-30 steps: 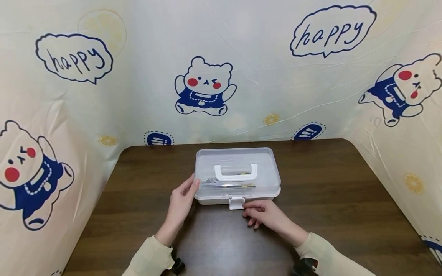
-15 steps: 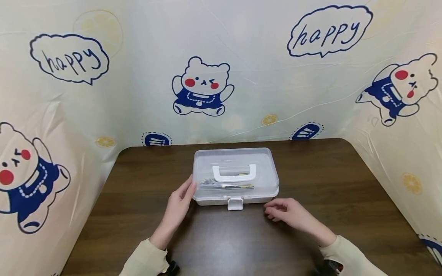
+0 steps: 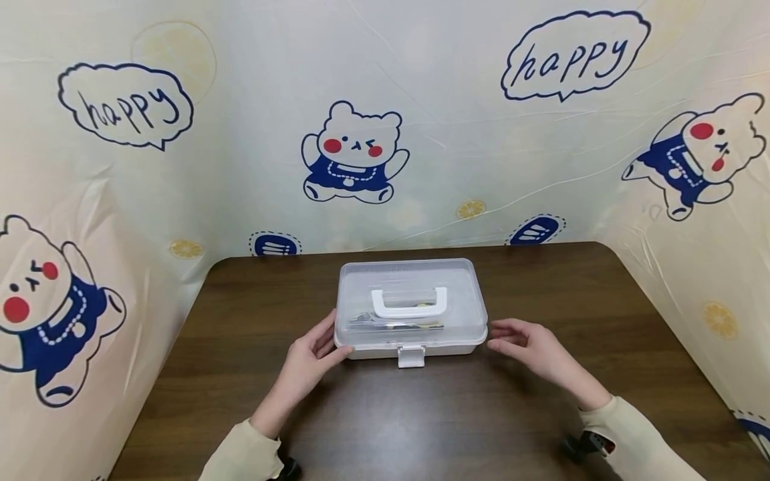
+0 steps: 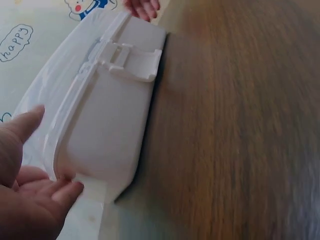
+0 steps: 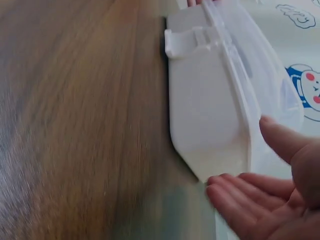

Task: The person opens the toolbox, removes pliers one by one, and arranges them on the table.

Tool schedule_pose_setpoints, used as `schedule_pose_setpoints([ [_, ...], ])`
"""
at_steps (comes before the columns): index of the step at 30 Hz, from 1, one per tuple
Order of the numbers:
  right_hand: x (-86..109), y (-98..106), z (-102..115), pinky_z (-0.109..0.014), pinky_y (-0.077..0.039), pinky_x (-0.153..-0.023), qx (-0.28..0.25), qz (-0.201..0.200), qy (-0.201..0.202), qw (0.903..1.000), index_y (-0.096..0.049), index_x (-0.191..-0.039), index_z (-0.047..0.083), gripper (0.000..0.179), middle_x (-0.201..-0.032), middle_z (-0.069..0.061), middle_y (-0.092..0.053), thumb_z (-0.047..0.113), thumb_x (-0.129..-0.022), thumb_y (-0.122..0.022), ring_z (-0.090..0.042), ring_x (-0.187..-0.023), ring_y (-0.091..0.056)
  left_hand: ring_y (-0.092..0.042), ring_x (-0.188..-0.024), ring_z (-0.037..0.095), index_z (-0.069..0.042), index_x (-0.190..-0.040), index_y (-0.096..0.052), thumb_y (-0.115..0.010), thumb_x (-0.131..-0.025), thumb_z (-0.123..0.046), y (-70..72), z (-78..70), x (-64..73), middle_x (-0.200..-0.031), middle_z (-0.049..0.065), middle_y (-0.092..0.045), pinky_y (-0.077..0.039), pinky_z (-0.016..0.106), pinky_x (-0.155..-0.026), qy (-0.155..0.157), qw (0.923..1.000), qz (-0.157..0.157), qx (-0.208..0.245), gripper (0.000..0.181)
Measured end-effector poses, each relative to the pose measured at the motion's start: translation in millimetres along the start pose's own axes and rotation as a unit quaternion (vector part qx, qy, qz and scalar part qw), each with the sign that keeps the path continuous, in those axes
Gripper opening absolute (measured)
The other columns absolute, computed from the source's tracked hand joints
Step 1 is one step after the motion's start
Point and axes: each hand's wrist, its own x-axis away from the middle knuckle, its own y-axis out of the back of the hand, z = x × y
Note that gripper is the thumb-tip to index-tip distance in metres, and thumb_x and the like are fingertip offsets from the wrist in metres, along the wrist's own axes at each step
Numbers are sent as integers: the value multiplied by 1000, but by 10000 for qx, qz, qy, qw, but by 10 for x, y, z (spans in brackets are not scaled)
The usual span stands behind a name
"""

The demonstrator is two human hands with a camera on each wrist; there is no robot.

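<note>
A storage box (image 3: 415, 274) with a clear lid and a white base sits on the table, its lid down. Its white latch (image 3: 412, 357) sticks out at the front, swung away from the lid. Through the lid show some thin items (image 3: 391, 325), too blurred to name. My left hand (image 3: 305, 359) is at the box's left end, fingers along the end wall and thumb by the front corner. In the left wrist view its thumb stands off the lid. Beside the right end, my right hand (image 3: 537, 346) has its fingers extended towards the box and its thumb apart, holding nothing.
A white carrying handle (image 3: 409, 311) lies on the lid. The dark wooden table (image 3: 385, 421) extends around the box, and its far edge meets a printed cloth curtain (image 3: 259, 167) that also hangs along both sides.
My right hand has left the latch, moved right and come up beside the box's right end, its fingers spreading. My left thumb has slid down to the front corner.
</note>
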Motion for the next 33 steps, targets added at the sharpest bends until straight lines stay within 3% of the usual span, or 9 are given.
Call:
schedule_pose_setpoints([
  [4, -48, -4, -51, -47, -56, -98, -205, 35, 390, 9990, -50, -149, -5, 67, -144, -28, -58, 24, -95, -79, -41, -124, -65, -52, -140, 31, -13, -161, -41, -85, -88, -15, 47, 21, -5, -161, 13, -44, -49, 36, -103, -242, 9985, 193, -446, 85],
  [10, -139, -55, -105, -53, -51, -103, 214, -45, 1132, 9933, -41, -158, 3, 81, -158, -23, -46, 23, -91, -82, -44, -132, -58, -52, -141, 30, -15, -159, -45, -84, -89, -16, 109, 47, -17, -160, 11, -46, -49, 39, -105, -486, 9946, 218, -894, 80],
  [14, -184, -70, -123, -34, -48, -109, 536, -187, 1589, 9857, -42, -160, 9, 82, -160, -18, -45, 20, -90, -83, -40, -137, -55, -50, -142, 30, -16, -158, -47, -83, -89, -17, 132, 53, -31, -160, 9, -46, -48, 40, -105, -548, 9935, 229, -971, 78],
  [19, -217, -82, -136, -12, -32, -109, 530, -204, 1757, 9828, -43, -160, 12, 81, -162, -17, -43, 20, -90, -83, -42, -142, -48, -50, -143, 29, -13, -157, -49, -84, -89, -18, 152, 43, -46, -160, 8, -46, -49, 39, -105, -588, 9921, 250, -1078, 76],
  [25, -232, -102, -156, -7, -25, -110, 609, -334, 1865, 9800, -47, -157, 9, 77, -160, -17, -45, 19, -89, -84, -43, -141, -47, -50, -143, 31, -11, -156, -49, -84, -88, -15, 170, 31, -53, -160, 9, -45, -49, 40, -105, -618, 9899, 278, -1246, 76],
  [33, -158, -111, -157, -8, -30, -107, 521, -388, 1672, 9838, -51, -154, 9, 76, -158, -15, -49, 21, -88, -85, -41, -139, -50, -52, -141, 29, -16, -154, -52, -86, -86, -20, 183, 39, -23, -158, 3, -49, -50, 43, -104, -669, 9858, 208, -1523, 76],
])
